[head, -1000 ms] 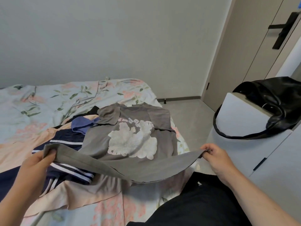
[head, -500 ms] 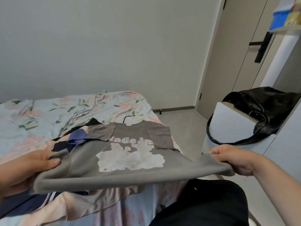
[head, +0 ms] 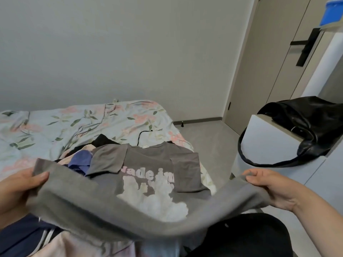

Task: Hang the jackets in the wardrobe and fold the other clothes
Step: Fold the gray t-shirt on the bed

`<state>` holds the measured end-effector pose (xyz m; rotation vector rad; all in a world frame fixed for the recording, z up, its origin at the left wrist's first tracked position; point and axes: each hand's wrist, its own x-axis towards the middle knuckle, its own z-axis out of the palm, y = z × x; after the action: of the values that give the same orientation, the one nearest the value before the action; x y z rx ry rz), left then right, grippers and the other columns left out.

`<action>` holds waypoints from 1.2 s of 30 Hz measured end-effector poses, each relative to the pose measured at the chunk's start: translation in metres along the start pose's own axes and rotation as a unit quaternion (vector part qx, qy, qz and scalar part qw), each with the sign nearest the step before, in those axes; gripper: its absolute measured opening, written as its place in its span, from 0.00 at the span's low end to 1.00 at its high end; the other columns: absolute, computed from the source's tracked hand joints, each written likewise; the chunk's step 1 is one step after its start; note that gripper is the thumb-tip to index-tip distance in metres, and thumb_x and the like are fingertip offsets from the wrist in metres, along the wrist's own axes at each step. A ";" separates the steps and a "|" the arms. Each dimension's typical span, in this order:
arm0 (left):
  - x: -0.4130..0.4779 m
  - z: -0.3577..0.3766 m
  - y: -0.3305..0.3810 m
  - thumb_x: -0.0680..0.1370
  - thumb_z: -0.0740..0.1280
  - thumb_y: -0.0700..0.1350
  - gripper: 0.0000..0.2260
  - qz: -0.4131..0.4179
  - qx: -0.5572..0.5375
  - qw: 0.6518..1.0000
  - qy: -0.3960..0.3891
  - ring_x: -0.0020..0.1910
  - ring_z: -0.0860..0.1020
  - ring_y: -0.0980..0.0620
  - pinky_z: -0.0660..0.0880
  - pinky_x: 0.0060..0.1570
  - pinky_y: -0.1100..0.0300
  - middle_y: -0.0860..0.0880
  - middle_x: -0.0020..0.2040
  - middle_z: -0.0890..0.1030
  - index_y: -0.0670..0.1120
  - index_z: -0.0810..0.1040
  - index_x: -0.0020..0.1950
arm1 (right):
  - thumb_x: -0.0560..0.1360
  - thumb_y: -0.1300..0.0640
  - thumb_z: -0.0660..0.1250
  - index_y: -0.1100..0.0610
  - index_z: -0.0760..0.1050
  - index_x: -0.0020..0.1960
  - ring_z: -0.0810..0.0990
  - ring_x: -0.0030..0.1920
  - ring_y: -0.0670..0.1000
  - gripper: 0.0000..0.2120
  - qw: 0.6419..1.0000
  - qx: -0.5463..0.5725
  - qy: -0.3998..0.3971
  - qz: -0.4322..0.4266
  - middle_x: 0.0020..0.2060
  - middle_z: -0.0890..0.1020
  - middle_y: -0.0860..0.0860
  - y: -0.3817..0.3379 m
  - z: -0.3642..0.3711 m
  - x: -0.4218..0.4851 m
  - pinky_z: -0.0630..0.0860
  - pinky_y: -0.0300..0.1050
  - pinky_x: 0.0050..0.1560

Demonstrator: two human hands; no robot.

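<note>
1. Hands: left hand (head: pixel 16 191) and right hand (head: pixel 274 190) each pinch a corner of the grey T-shirt (head: pixel 148 164), hem raised and sagging between them.
2. Its printed front lies on clothes (head: pixel 79 161) piled on the floral bed (head: pixel 65 123); a navy striped garment (head: pixel 18 236) is cut off at the frame edge.
3. Black bag (head: pixel 311 123) sits on a white cabinet (head: pixel 269 141) at right, a door (head: pixel 259 71) beyond.

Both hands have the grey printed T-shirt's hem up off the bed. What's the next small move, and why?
Probably fold the grey printed T-shirt in half by carrying its hem forward onto the collar. Its sleeves are already folded in, and the left hand and right hand grip the hem corners.
</note>
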<state>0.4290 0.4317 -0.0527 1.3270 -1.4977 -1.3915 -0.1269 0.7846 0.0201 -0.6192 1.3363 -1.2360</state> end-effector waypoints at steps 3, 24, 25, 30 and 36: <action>0.012 0.021 0.013 0.75 0.70 0.50 0.11 0.018 0.000 0.998 0.061 0.38 0.85 0.52 0.81 0.40 0.55 0.51 0.41 0.86 0.45 0.80 0.53 | 0.76 0.68 0.63 0.64 0.78 0.51 0.81 0.38 0.54 0.07 0.996 -0.012 0.091 -0.005 0.42 0.81 0.60 0.003 0.001 0.040 0.79 0.43 0.33; 0.256 0.119 0.048 0.74 0.72 0.50 0.07 -0.034 0.120 0.966 0.227 0.45 0.81 0.42 0.78 0.55 0.47 0.42 0.48 0.84 0.48 0.83 0.48 | 0.81 0.64 0.62 0.64 0.69 0.68 0.79 0.38 0.55 0.15 0.948 0.034 0.316 0.013 0.49 0.77 0.59 -0.019 -0.015 0.378 0.82 0.42 0.33; 0.262 0.124 0.046 0.75 0.72 0.49 0.06 -0.028 0.141 0.963 0.229 0.45 0.80 0.43 0.77 0.54 0.49 0.42 0.48 0.83 0.48 0.83 0.49 | 0.81 0.64 0.62 0.64 0.68 0.68 0.79 0.39 0.55 0.16 0.948 0.041 0.314 0.018 0.51 0.77 0.59 -0.017 -0.016 0.388 0.83 0.45 0.37; 0.251 0.146 0.030 0.79 0.67 0.47 0.12 -0.028 0.302 0.936 0.180 0.42 0.77 0.40 0.73 0.45 0.50 0.39 0.46 0.82 0.38 0.81 0.51 | 0.80 0.62 0.63 0.59 0.68 0.71 0.79 0.56 0.56 0.20 0.962 -0.021 0.272 0.017 0.53 0.76 0.53 0.006 -0.004 0.392 0.77 0.51 0.57; 0.141 0.147 0.007 0.74 0.63 0.62 0.26 0.193 0.470 0.859 0.056 0.62 0.74 0.42 0.69 0.63 0.43 0.44 0.62 0.78 0.46 0.77 0.64 | 0.75 0.45 0.68 0.47 0.73 0.68 0.64 0.68 0.37 0.22 0.828 -0.538 0.072 -0.140 0.70 0.65 0.39 0.061 0.018 0.289 0.56 0.30 0.70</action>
<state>0.2542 0.3346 -0.0952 1.4590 -2.3227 -0.2646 -0.1506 0.5368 -0.1390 -1.5742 2.1044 -0.6342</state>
